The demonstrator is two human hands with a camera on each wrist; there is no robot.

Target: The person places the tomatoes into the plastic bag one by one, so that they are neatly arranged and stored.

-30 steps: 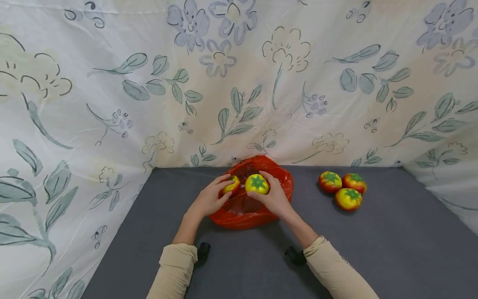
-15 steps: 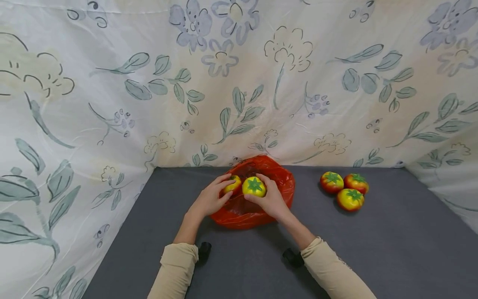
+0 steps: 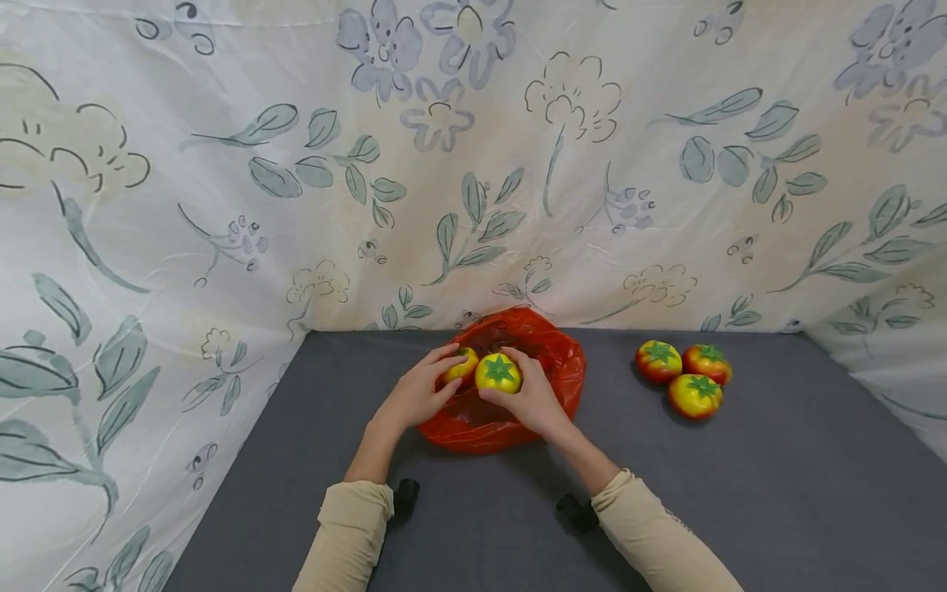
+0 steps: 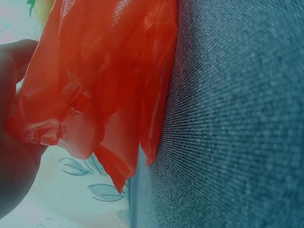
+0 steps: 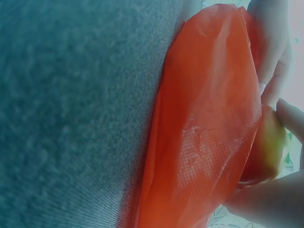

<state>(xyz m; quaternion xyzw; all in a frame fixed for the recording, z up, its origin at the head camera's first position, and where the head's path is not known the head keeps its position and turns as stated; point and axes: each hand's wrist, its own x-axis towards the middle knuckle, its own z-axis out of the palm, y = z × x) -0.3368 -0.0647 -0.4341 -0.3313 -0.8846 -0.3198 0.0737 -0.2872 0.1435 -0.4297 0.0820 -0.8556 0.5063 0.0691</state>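
Note:
In the head view an open red plastic bag (image 3: pixel 473 432) sits on the table. My left hand (image 3: pixel 414 390) curls round a red-and-yellow tomato (image 3: pixel 466 367) at the left of the bag's mouth. Part of this tomato is hidden by the fingers. My right hand (image 3: pixel 534 401) holds a second tomato (image 3: pixel 499 374), yellow with a green star-shaped top, between thumb and fingers above the mouth. The two tomatoes are close together. The right wrist view shows the held tomato (image 5: pixel 268 147) just beyond the bag's rim, with red on its underside.
Several more tomatoes (image 3: pixel 694 397) lie grouped on the dark grey table (image 3: pixel 777 477), right of the bag. A flower-printed cloth (image 3: pixel 592 181) hangs behind the table and along its left side. Black wrist cameras (image 3: pixel 577 511) sit low by the sleeves.
My right hand has moved slightly left with its tomato, closer to the tomato under my left hand. The left hand has stayed in place. The view has shifted a little.

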